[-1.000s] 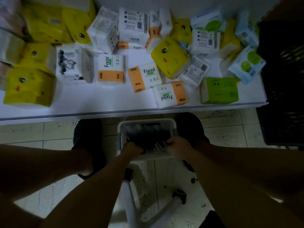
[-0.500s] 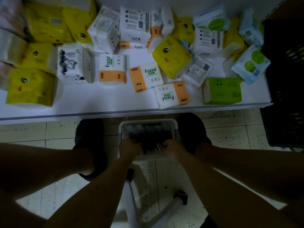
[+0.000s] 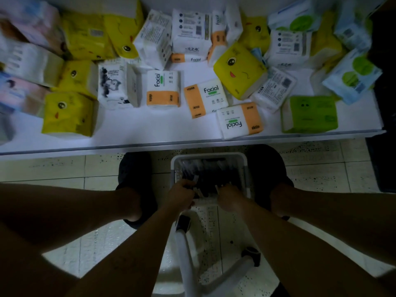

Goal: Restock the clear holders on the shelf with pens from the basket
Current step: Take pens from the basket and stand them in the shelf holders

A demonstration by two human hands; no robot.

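White basket (image 3: 244, 168); dark pens (image 3: 211, 175); yellow, orange-banded tissue packs (image 3: 164, 90).

Basket (image 3: 209, 155): white moulded plastic, matt. Tissue packs (image 3: 162, 91): thin printed plastic film, glossy, creased. Shelf (image 3: 150, 129): white, smooth, low sheen. Floor tiles (image 3: 64, 170): pale, speckled, smooth, lightly reflective. Pens (image 3: 210, 174): too blurred to judge.

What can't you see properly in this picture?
Pens in the basket: head view, too dark and blurred to count.
Left hand and right hand: fingers reach among the pens; darkness hides whether they grip any.
Clear holders: none in view; the shelf shows only tissue packs.
Far-left packs: blurred, cut off by the edge.
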